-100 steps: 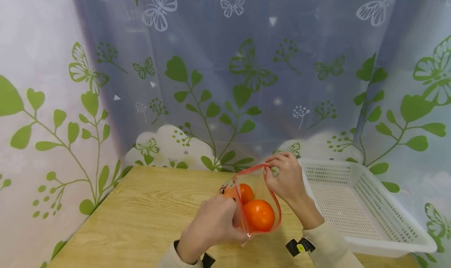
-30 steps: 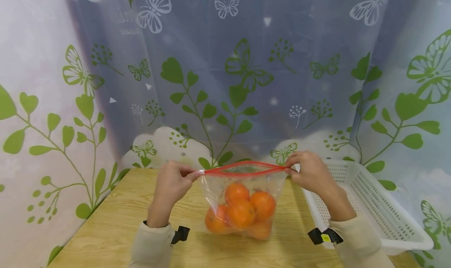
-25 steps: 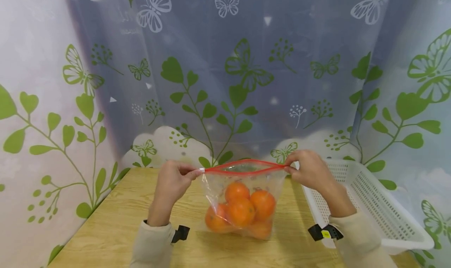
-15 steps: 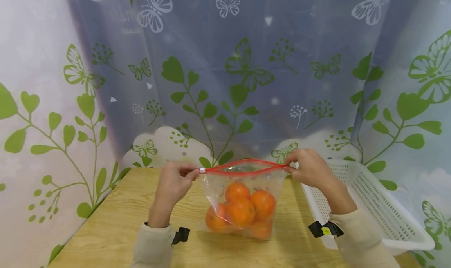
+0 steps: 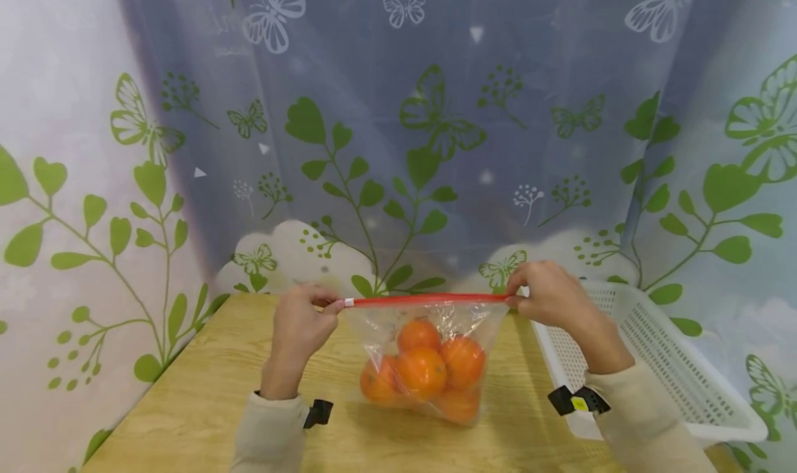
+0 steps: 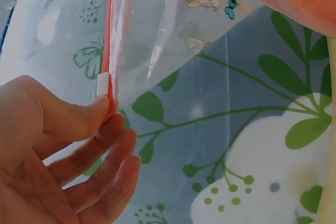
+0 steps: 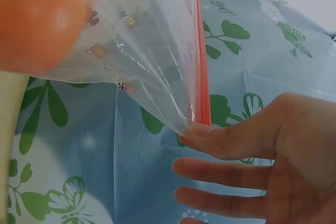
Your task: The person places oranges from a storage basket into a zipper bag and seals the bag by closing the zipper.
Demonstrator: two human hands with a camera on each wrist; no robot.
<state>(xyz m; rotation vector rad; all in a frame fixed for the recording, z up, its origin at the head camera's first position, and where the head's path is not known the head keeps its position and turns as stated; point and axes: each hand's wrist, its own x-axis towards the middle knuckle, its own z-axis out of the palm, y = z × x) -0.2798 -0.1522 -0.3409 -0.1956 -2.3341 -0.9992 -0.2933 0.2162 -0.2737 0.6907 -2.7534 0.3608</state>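
Note:
A clear zip bag with a red top strip stands upright at the table's middle, several oranges inside. My left hand pinches the strip's left end between thumb and finger, right by a white slider. At the opposite end, the thumb and forefinger of my right hand pinch the top corner; its other fingers are spread apart in the right wrist view. Between both hands the strip is stretched straight, its two edges lying together. Small cartoon prints show on the plastic.
A white perforated basket stands on the right of the wooden table, partly behind my right forearm. A curtain with leaves and butterflies hangs behind the table and along both sides.
Earlier my left hand was at the bag's side and its mouth gaped. Both hands then took the top corners. Since half a second ago the mouth has been pulled straight, my left hand moving slightly left.

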